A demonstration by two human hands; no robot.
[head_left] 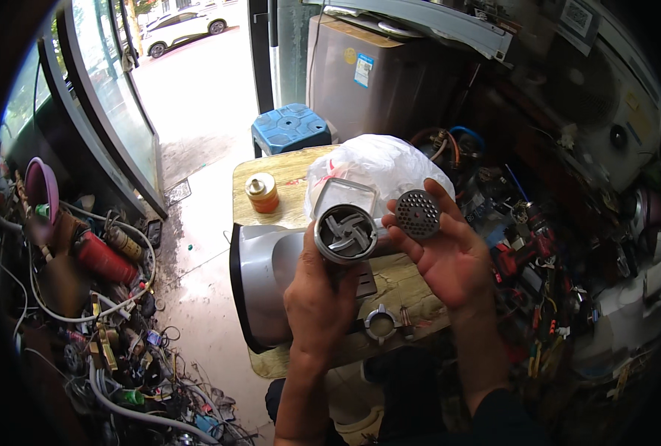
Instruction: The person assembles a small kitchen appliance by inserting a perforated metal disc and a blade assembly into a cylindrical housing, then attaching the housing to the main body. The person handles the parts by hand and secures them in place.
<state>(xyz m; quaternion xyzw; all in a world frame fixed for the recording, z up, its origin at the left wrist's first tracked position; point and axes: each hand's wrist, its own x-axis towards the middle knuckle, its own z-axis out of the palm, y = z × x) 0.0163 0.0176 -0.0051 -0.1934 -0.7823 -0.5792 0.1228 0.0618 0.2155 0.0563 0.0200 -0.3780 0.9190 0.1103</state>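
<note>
My left hand (317, 297) is closed round a metal meat grinder head (345, 256), its round mouth tilted up toward me. Inside that mouth sits a cross-shaped cutting blade (347, 232). Between the fingertips of my right hand (453, 260) is a round grinder plate (418, 214) full of small holes, held just right of the mouth and apart from it. The silver grinder body (267, 260) lies on the wooden table (274, 363) beside my left hand. A metal ring with lugs (381, 325) rests on the table below my hands.
Behind my hands are a white plastic bag (375, 160) and a clear square tray (345, 193). A small bottle with amber liquid (262, 193) stands at the table's far left. Beyond is a blue stool (291, 128). Tools, including a red drill (527, 249), crowd the right; hoses and scrap clutter the left.
</note>
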